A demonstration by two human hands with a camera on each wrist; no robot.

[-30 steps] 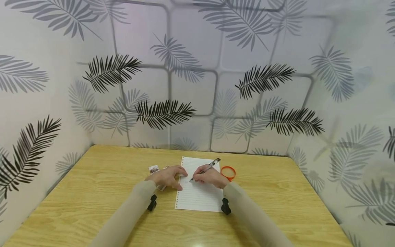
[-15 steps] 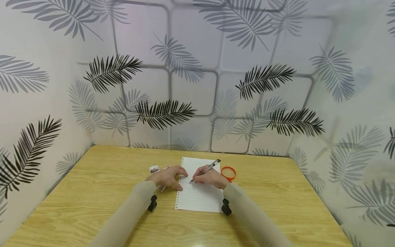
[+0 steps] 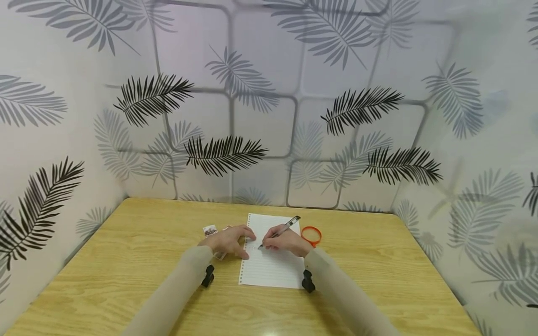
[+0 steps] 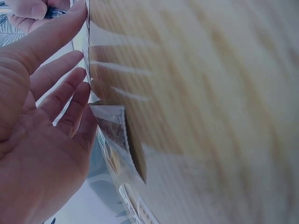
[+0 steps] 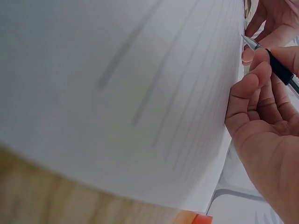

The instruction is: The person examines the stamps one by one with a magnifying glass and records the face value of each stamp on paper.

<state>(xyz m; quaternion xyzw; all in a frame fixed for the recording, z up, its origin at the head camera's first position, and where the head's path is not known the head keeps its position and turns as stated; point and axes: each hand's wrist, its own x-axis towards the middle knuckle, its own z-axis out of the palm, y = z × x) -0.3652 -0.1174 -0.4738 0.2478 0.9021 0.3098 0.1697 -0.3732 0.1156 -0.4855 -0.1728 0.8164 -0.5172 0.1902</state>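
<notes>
A lined sheet of paper [image 3: 271, 273] with punched holes down its left side lies on the wooden table. In my right hand [image 3: 287, 241] I grip a pen [image 3: 290, 222] between thumb and fingers, its tip at the paper beside some faint handwriting [image 3: 253, 248]. The dark grip and metal tip of the pen [image 5: 278, 65] show clearly in the right wrist view. My left hand [image 3: 227, 240] rests with fingers spread, its fingertips and thumb on the paper's left edge. Partly hidden beneath that hand are small printed paper pieces [image 3: 209, 230]; one piece [image 4: 114, 128] has a raised corner.
Just right of the paper lies an orange ring-shaped object [image 3: 311, 234], its lower end near my right wrist. The wooden table [image 3: 147, 247] reaches back to a leaf-patterned wall covering [image 3: 260, 116]. A dark wrist device [image 3: 308, 281] sits on each forearm.
The pen and right hand make only tiny shifts near the handwriting. My left hand, the paper and the orange object stay where they were.
</notes>
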